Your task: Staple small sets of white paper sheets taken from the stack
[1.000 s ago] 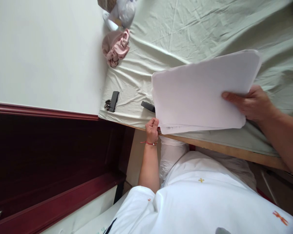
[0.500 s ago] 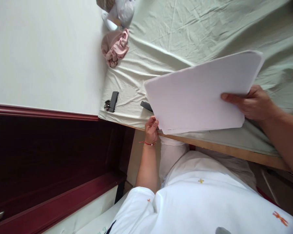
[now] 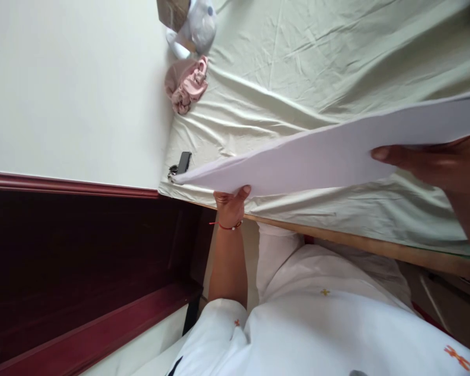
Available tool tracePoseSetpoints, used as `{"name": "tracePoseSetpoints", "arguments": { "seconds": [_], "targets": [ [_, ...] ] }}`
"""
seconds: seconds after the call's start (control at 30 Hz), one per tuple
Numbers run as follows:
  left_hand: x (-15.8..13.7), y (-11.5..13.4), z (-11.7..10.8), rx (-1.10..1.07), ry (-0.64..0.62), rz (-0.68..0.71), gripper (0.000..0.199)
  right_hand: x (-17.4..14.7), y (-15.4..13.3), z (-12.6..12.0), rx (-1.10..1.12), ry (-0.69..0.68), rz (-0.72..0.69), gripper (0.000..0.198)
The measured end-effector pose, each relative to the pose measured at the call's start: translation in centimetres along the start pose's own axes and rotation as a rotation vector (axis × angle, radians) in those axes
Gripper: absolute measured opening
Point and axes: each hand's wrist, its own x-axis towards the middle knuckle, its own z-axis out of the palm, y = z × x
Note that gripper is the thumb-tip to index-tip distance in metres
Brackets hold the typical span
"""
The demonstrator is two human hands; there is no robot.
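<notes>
A stack of white paper is held up over the bed-like surface, tilted so that it shows as a long narrow band. My left hand, with a red string bracelet at the wrist, grips its lower edge, thumb on the near face. On the right, my right hand clasps the other end, thumb on the near face and the remaining fingers hidden behind. The paper's left tip partly covers a black phone-like object and some keys.
A pale green sheet covers the surface, whose wooden edge runs before my lap. Pink cloth, a plastic bag and a brown box lie along the white wall. Dark red woodwork stands at left.
The paper stack has tipped from broad-face view to nearly edge-on and stretches farther left and right. My left hand has shifted left, and my right hand has moved right and looks larger.
</notes>
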Motion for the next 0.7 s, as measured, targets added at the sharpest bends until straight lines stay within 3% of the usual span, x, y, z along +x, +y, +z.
{"name": "tracePoseSetpoints", "arguments": {
  "seconds": [0.1, 0.17, 0.33, 0.47, 0.6, 0.7],
  "targets": [
    [0.1, -0.8, -0.2, 0.075, -0.107, -0.029, 0.040, 0.4, 0.8, -0.4, -0.070, -0.079, -0.070, 0.046],
    [0.0, -1.8, -0.3, 0.159, -0.200, -0.100, 0.036, 0.8, 2.1, -0.1, -0.016, -0.171, -0.016, 0.049],
    [-0.9, -3.2, 0.1, 0.285, -0.311, -0.229, 0.032, 1.6, 4.6, 0.5, 0.042, -0.127, 0.055, 0.043],
    [-1.3, -3.0, 0.2, 0.304, -0.258, -0.143, 0.035, 1.5, 4.3, 0.4, 0.018, -0.088, 0.051, 0.038],
    [-0.8, -3.5, 0.4, 0.446, -0.300, -0.011, 0.053, 1.7, 4.3, 0.5, 0.081, -0.148, 0.089, 0.048],
    [-0.5, -3.9, 0.8, 0.475, -0.361, -0.004, 0.045, 1.9, 4.9, 0.7, 0.126, -0.149, 0.126, 0.050]
  ]
}}
